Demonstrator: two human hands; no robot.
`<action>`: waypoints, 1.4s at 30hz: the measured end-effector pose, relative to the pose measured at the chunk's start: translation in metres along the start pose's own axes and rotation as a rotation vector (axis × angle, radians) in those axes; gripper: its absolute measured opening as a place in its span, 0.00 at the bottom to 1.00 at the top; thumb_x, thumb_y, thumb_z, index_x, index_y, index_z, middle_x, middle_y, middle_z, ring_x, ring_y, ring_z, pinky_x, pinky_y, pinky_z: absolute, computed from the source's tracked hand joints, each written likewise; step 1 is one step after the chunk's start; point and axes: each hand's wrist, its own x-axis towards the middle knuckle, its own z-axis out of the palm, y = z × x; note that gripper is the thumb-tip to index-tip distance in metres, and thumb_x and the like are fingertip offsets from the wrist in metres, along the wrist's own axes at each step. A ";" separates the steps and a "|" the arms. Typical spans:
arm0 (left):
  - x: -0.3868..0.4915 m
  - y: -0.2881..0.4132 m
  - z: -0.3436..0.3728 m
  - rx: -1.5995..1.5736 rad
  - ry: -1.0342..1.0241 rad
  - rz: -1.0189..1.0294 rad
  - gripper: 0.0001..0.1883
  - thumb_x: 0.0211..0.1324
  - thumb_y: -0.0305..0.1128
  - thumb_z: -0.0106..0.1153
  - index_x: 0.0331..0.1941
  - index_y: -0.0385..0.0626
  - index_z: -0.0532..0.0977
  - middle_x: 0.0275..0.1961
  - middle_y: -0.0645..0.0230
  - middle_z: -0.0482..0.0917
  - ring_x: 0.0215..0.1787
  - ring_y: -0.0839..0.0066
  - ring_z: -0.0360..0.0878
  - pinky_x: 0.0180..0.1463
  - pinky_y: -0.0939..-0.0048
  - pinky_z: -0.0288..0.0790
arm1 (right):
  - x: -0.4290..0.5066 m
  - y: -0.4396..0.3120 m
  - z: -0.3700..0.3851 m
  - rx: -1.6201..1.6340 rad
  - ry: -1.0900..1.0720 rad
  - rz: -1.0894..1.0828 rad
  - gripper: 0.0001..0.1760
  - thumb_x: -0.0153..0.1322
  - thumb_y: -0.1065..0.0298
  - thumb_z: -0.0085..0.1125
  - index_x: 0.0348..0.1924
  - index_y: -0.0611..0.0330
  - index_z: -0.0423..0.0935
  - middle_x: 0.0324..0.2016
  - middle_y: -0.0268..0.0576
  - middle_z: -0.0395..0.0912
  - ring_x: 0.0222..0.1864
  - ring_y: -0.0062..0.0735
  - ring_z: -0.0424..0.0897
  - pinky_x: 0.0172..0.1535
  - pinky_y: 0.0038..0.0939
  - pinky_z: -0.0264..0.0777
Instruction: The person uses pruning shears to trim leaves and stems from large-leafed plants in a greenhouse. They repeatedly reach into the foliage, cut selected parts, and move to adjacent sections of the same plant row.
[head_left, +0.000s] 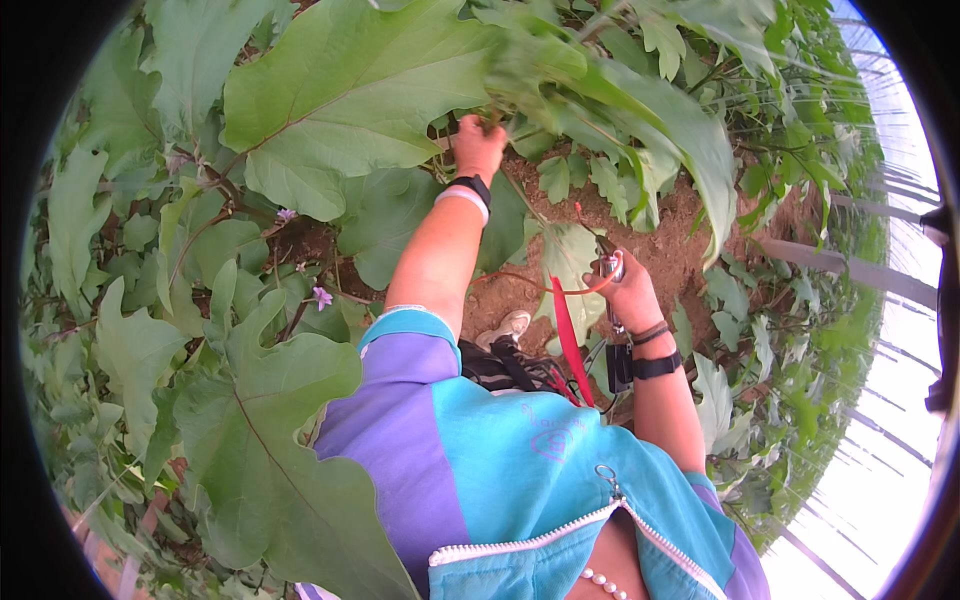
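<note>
My left hand (478, 150) reaches up among the eggplant leaves, its fingers closed at a stem (491, 120); what exactly lies in the fingers is partly hidden. The leaves (540, 67) just above it are blurred. In my right hand (636, 292) is a small handheld device with a silver metal body (610, 267) and a thin, orange-tipped end (578, 208) pointing away from me. A thin orange tube (517, 277) curves across to this hand. Below the grip hangs a black box (619, 367), beside a red ribbon (568, 337).
Broad eggplant leaves (352, 97) crowd the left and top, and one large leaf (277, 450) overlaps my left sleeve. Purple flowers (322, 298) show among the stems. Brown soil (675, 232) and a shoe (510, 326) are below. Pale bars (847, 266) line the right.
</note>
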 end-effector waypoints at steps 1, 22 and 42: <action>0.008 0.000 -0.007 -0.010 0.135 0.006 0.17 0.51 0.36 0.61 0.44 0.43 0.72 0.36 0.56 0.83 0.39 0.55 0.83 0.46 0.59 0.74 | -0.007 -0.002 0.000 -0.003 0.001 -0.022 0.28 0.59 0.60 0.74 0.46 0.64 0.75 0.32 0.45 0.80 0.35 0.34 0.79 0.43 0.34 0.73; 0.011 -0.018 0.025 -0.016 0.098 0.160 0.28 0.57 0.50 0.59 0.48 0.35 0.72 0.46 0.45 0.82 0.48 0.45 0.79 0.50 0.52 0.72 | -0.038 -0.100 -0.034 0.088 -0.272 -0.601 0.33 0.55 0.69 0.73 0.53 0.64 0.73 0.37 0.41 0.79 0.39 0.33 0.80 0.45 0.33 0.73; 0.072 -0.001 -0.023 -0.283 -0.026 -0.561 0.27 0.64 0.58 0.47 0.48 0.43 0.73 0.36 0.66 0.77 0.33 0.70 0.77 0.28 0.65 0.69 | -0.002 -0.160 -0.064 0.623 0.271 -0.540 0.25 0.66 0.71 0.61 0.56 0.66 0.72 0.42 0.41 0.80 0.40 0.25 0.78 0.45 0.26 0.71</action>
